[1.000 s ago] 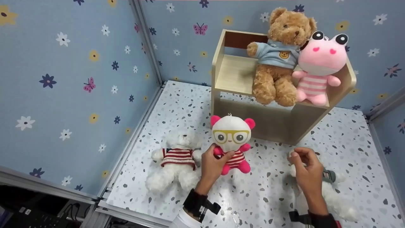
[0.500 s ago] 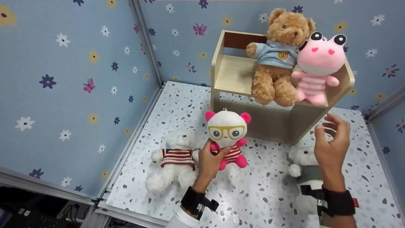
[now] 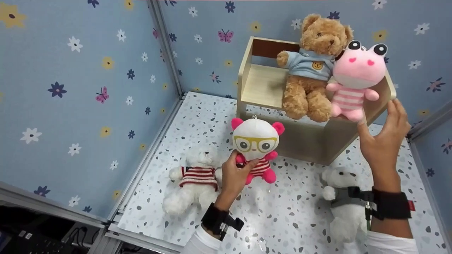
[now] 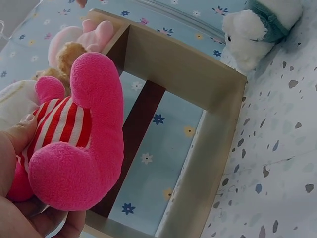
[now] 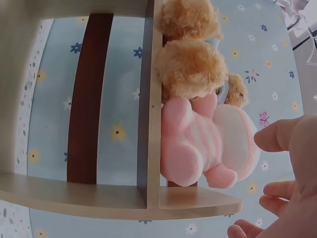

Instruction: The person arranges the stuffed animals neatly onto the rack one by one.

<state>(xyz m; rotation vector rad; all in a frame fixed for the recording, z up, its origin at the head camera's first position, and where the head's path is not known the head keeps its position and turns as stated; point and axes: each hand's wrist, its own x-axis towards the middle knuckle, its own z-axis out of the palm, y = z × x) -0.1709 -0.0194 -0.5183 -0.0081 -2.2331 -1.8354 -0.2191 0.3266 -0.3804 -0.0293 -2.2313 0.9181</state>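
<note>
My left hand (image 3: pixel 231 180) grips a plush panda (image 3: pixel 255 139) by its striped body, thumb across the front. This panda has a white head, yellow glasses and bright pink ears and limbs; it is held upright in front of the shelf (image 3: pixel 261 84). In the left wrist view its pink legs (image 4: pixel 101 148) show large. My right hand (image 3: pixel 383 141), fingers spread and holding nothing, is raised beside the shelf's right side panel. In the right wrist view its thumb is close to the head of a pink plush frog (image 5: pixel 198 144), which sits on the upper shelf board.
A brown teddy bear (image 3: pixel 307 88) in a blue shirt sits left of the frog. On the speckled floor board (image 3: pixel 289 208) lie a white bear (image 3: pixel 197 176) in a striped sweater at left and a white plush (image 3: pixel 344 218) in grey-green clothing at right. Flowered walls (image 3: pixel 84 116) stand behind.
My right hand has risen from over the white plush at right to the shelf's right side, uncovering much of that plush. My left hand has lifted the panda slightly.
</note>
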